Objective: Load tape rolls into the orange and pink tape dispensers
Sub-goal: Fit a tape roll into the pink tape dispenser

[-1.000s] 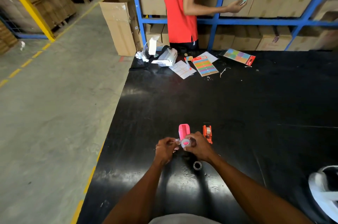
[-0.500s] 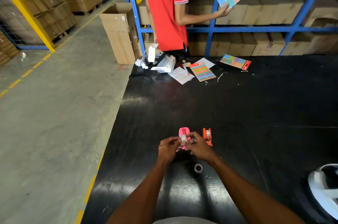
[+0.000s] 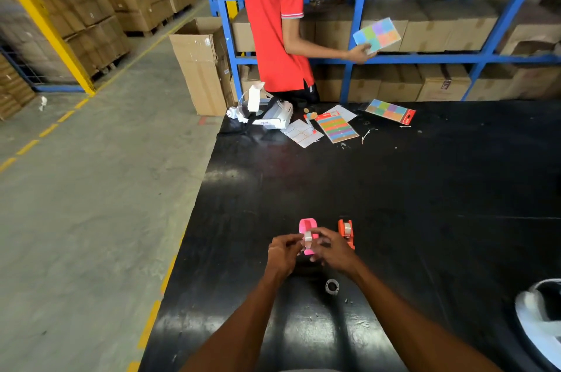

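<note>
Left hand (image 3: 283, 251) and right hand (image 3: 331, 248) pinch a tape roll (image 3: 307, 237) over the pink dispenser (image 3: 307, 224), whose long axis runs away from them; orange dispenser (image 3: 346, 230) just right.

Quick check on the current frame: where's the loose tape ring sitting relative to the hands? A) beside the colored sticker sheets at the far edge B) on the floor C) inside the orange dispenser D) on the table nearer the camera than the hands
D. The loose tape ring lies flat on the black table, just nearer the camera than the left hand and right hand, which work at the pink dispenser.
</note>
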The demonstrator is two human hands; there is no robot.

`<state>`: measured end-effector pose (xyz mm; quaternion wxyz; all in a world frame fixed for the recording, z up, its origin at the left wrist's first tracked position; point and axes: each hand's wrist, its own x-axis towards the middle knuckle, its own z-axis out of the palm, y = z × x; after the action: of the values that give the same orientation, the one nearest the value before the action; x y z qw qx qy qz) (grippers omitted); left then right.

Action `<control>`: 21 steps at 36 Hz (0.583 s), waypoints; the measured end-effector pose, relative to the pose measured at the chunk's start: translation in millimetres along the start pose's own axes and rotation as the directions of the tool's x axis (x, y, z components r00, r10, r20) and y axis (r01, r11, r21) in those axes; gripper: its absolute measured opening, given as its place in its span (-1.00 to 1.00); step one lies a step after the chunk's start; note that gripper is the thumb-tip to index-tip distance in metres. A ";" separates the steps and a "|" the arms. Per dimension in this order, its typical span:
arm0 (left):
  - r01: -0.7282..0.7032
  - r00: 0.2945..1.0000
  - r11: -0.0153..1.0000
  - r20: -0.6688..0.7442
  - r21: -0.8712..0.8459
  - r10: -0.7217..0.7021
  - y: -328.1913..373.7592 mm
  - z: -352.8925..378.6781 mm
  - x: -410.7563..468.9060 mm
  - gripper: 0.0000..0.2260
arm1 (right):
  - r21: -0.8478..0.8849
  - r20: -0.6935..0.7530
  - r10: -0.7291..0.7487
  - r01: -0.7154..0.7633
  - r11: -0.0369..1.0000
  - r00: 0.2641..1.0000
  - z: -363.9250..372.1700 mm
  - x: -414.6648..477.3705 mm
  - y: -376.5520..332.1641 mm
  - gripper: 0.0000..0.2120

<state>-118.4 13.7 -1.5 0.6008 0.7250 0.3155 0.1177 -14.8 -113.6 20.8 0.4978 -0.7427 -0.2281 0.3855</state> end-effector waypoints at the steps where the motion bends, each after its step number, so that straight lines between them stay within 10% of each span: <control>1: -0.012 1.000 1.000 0.001 0.019 0.012 -0.8 0.1 -0.4 -0.82 | 0.000 -0.007 0.001 -0.001 1.000 1.000 0.7 0.3 -0.9 -0.67; 21: 0.040 0.988 0.987 -0.156 0.156 -0.015 5.7 16.7 -10.0 -0.77 | -0.125 -0.206 -0.075 0.050 0.991 0.976 23.8 6.9 6.0 -0.86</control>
<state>-115.2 -6.1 1.7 0.5165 0.7548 0.3795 0.1397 -30.0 -97.6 7.9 0.4858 -0.8001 -0.2199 0.2748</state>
